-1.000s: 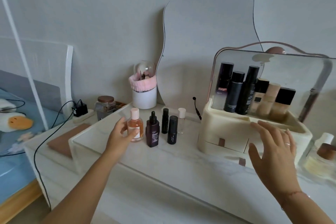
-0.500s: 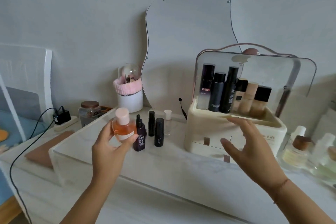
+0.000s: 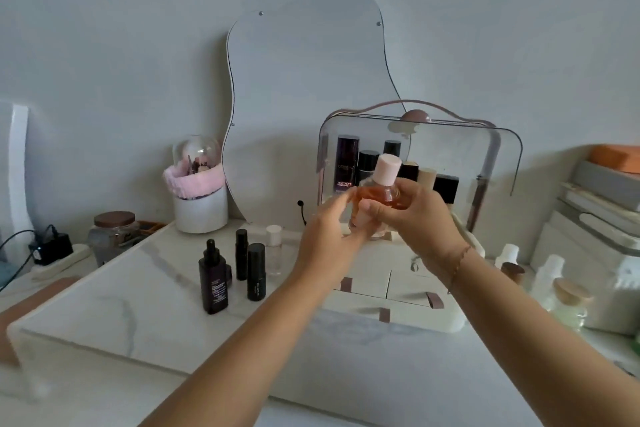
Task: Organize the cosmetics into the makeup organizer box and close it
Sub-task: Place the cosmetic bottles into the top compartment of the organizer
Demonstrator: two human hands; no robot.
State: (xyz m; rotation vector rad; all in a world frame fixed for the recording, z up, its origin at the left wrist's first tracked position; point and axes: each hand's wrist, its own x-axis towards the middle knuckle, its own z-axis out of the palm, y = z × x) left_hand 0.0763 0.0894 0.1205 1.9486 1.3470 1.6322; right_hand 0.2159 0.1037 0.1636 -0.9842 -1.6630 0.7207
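Four small bottles wait on white marble tabletop [image 3: 145, 308], left of box: tall dark pump bottle [image 3: 213, 279], two black tubes [image 3: 255, 271], clear white-capped vial [image 3: 274, 250]. Not packed yet.

Left hand [image 3: 325, 239] and right hand [image 3: 412, 218] meet mid-air; fingers [image 3: 375, 210] curl round round orange bottle with pink cap [image 3: 381, 189]. Probably passing it over.

Cream makeup organizer box [image 3: 398, 288] sits behind, clear lid [image 3: 485, 163] up for loading.
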